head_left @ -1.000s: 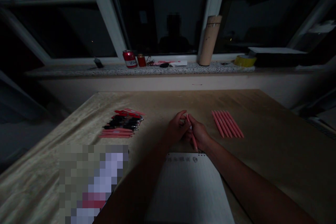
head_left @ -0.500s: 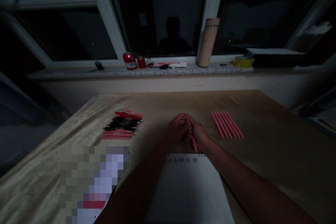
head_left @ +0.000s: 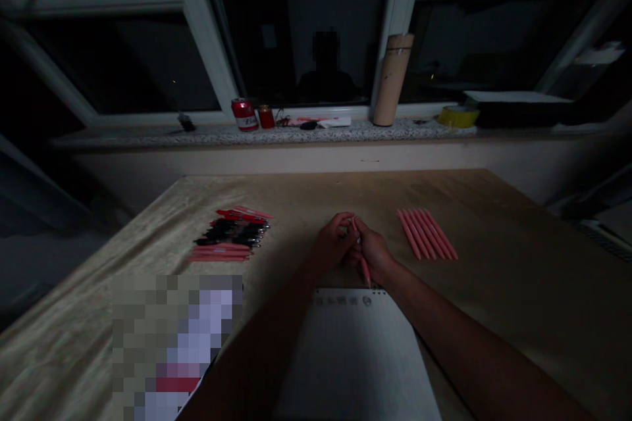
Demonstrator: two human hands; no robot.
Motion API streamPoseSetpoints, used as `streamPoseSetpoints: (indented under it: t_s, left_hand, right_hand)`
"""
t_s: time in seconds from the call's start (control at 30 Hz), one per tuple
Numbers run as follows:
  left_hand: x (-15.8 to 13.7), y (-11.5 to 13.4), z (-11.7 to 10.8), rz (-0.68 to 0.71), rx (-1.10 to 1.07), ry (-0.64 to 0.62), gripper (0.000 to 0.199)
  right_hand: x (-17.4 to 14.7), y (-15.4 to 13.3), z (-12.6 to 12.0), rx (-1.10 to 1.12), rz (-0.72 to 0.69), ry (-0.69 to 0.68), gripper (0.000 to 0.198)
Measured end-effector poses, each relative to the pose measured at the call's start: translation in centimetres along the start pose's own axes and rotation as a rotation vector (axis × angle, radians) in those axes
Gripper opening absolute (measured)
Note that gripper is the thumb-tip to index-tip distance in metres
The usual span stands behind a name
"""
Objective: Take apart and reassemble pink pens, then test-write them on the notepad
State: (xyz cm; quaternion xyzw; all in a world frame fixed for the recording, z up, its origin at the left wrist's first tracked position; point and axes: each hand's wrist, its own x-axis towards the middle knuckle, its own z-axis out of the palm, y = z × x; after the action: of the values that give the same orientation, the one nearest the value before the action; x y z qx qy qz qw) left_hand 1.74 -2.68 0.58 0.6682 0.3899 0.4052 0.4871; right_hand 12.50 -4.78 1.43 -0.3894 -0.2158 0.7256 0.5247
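A pink pen (head_left: 365,272) is held between my two hands, its lower end pointing down toward the notepad (head_left: 363,355). My right hand (head_left: 376,253) is closed round the pen from the right. From the left, my left hand (head_left: 332,240) has its fingers closed at the pen's upper part. The fingers partly hide the pen's middle. A row of several pink pens (head_left: 427,235) lies side by side to the right of my hands. To the left is a pile of black pens (head_left: 234,231), with red and pink pens (head_left: 222,252) at its edges.
Beyond the cloth-covered table (head_left: 306,191), a stone windowsill (head_left: 197,137) carries a red can (head_left: 244,114), a small red jar (head_left: 266,118), a tall tan cylinder (head_left: 394,82) and a yellow tape roll (head_left: 457,117). A blurred-out patch (head_left: 207,329) covers something at the lower left.
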Motion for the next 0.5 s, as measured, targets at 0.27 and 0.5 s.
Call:
streamPoseSetpoints:
  t_s: [0.27, 0.5]
  left_hand:
    - [-0.01, 0.01, -0.12, -0.003, -0.010, -0.008, 0.042]
    - [-0.18, 0.14, -0.06, 0.000, -0.039, 0.025, 0.044]
  right_hand:
    - [0.14, 0.17, -0.25, -0.011, -0.012, -0.016, 0.042]
    - [-0.06, 0.00, -0.03, -0.040, -0.020, -0.044, 0.040]
